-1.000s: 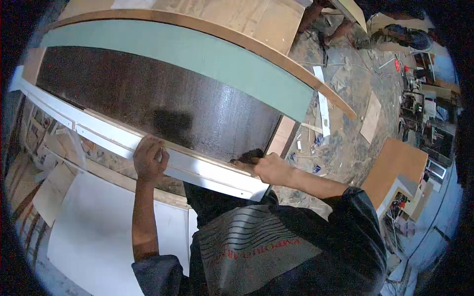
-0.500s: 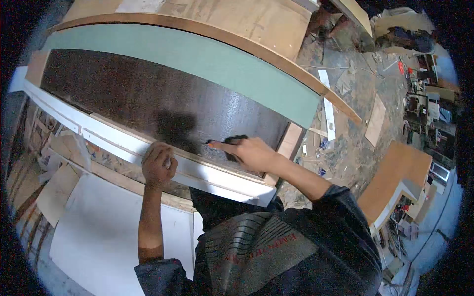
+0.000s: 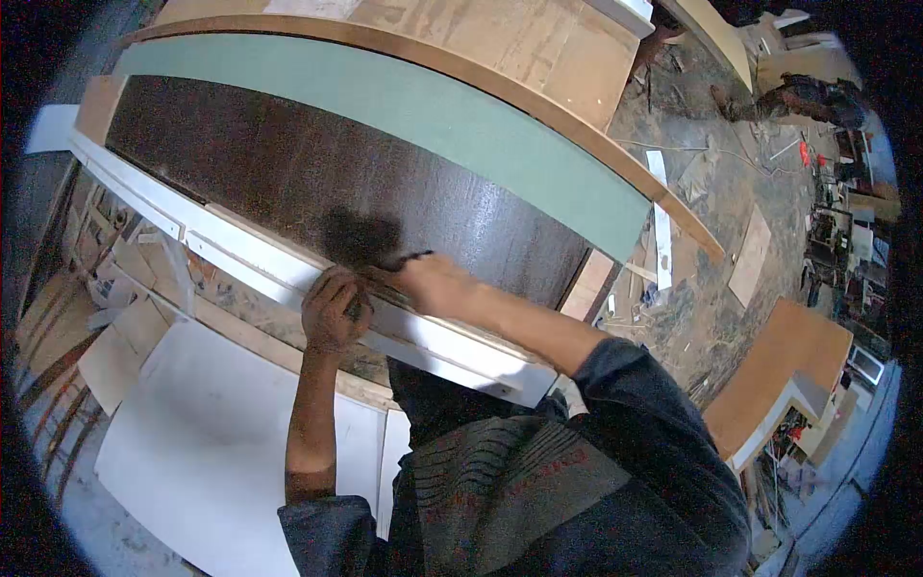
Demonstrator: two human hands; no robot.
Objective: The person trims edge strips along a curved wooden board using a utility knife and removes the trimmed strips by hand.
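A dark brown wood-grain panel (image 3: 260, 144) lies in front of me, with a pale green strip (image 3: 404, 106) along its far side and a white edge board (image 3: 245, 258) along its near side. My left hand (image 3: 335, 308) is closed at the white edge board, fingers curled; what sits inside them is hidden. Just right of it, my right hand (image 3: 433, 284) is closed around a small dark hand tool (image 3: 416, 259), mostly covered by the fingers, so its exact kind does not show. Both hands are close together over the near edge.
A curved wooden edge (image 3: 577, 144) runs beyond the green strip. Below left lies a large white sheet (image 3: 231, 433). An orange-brown board (image 3: 784, 361) stands at the right, near a floor strewn with offcuts such as a white strip (image 3: 661, 245).
My right hand has moved left along the near edge, right up to my left hand. The tool's orange part, visible before, is now hidden. The camera view has shifted slightly.
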